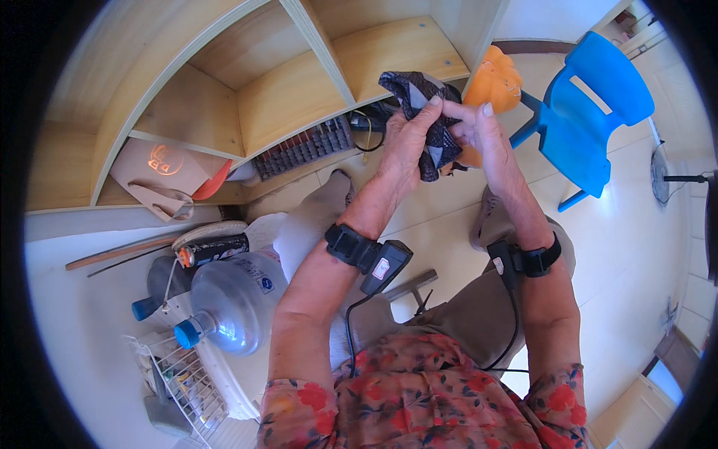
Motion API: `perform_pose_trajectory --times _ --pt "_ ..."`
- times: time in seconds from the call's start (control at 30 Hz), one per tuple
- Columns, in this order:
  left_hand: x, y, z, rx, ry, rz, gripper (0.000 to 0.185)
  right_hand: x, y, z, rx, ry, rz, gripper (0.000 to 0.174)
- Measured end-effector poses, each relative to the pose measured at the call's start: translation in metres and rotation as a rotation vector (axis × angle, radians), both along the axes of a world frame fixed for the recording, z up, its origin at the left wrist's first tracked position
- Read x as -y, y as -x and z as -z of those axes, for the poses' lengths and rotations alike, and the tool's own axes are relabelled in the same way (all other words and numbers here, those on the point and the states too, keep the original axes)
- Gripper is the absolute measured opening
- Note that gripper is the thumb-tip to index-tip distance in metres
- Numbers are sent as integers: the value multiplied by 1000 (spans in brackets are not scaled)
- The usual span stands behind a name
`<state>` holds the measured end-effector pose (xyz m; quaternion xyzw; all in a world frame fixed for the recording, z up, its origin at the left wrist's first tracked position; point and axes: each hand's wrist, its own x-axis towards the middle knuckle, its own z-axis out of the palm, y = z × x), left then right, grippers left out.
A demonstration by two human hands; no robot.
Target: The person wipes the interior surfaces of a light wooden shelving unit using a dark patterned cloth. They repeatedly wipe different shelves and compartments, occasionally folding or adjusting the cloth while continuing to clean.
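A dark patterned cloth with grey patches (436,137) is bunched up between my hands, in front of the lower edge of a wooden shelf unit (291,84). My left hand (408,137) grips its near left side, thumb lying on top of the fabric. From the right, my right hand (483,132) meets the cloth with bent fingers. Its index finger reaches over to the left thumb, while its own thumb points up, off the cloth. Folds and fingers hide part of the fabric.
A dark-beaded abacus (305,147) stands under the shelf. To the right are an orange pumpkin-shaped object (493,81), a blue plastic chair (589,118) and a round fan-like object (660,174). Large water bottles (235,303) and a wire rack (190,387) are at the left; a paper bag (160,168) sits in the shelf.
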<state>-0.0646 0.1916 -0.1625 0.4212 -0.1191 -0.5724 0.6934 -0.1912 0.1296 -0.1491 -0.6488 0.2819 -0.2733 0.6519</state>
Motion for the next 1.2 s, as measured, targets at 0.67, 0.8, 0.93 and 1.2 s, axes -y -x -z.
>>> perform_pose_trajectory --times 0.67,0.8,0.93,1.2 --pt "-10 -52 -57 631 100 -979 58 -1 10 13 -164 375 63 34" --pt "-14 -65 -87 553 158 -1197 55 -3 11 20 -208 495 41 35" --pt "-33 -97 -86 296 199 -1128 53 -3 11 20 -347 550 -18 36" --pt "-66 -113 -43 59 29 -904 46 -6 16 9 -391 699 -101 32"
